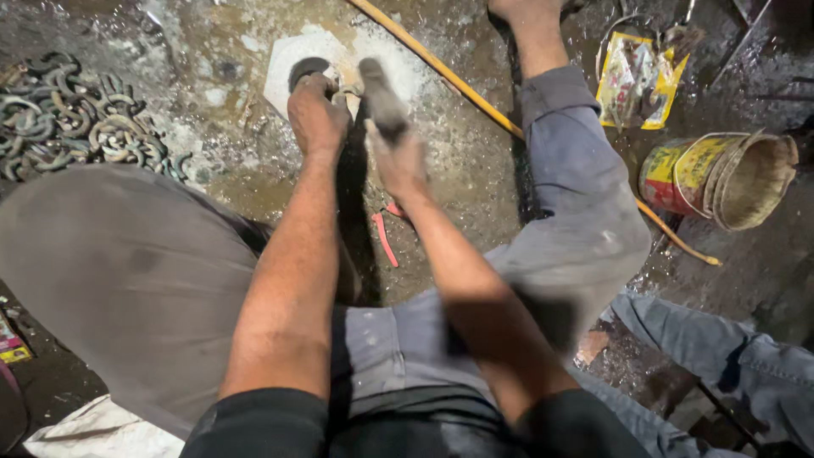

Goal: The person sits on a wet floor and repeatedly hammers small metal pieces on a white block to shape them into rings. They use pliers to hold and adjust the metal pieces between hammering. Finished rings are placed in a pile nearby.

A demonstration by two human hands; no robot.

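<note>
At twelve o'clock, on wet, gritty floor, a pale flat slab (pixel 297 53) lies dusted with white chips. The left hand (pixel 316 114) curls tight round a dark rounded piece (pixel 307 69) on it; the blurred right hand (pixel 398 157) grips a dull grey hammer (pixel 381 97). Curved metal links (pixel 68 123) heap at ten, a dented tin (pixel 721 174) at three.
</note>
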